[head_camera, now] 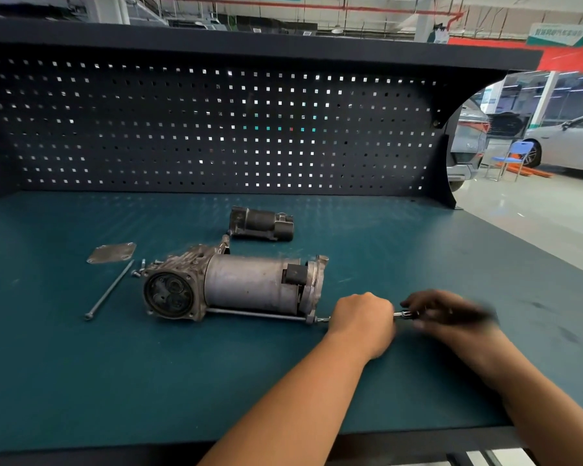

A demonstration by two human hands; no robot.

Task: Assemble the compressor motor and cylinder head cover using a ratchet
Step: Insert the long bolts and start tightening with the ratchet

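Left hand [360, 322] curls around the front end of the ratchet [405, 314], probably to keep it in line with the long bolt [256, 314] along the near side of the compressor motor [249, 284]. The right hand [451, 314], blurred, grips the handle to turn it. The motor lies on its side at centre frame, bolt head towards the hands. The cylinder head cover [111, 253], a second long bolt [110, 289] and small screws [138, 269] lie left of it, likely for later. The teal desk [81, 381] backs onto a dark pegboard [216, 129]. Parked cars [569, 142] and a blue chair [515, 156] show at upper right.
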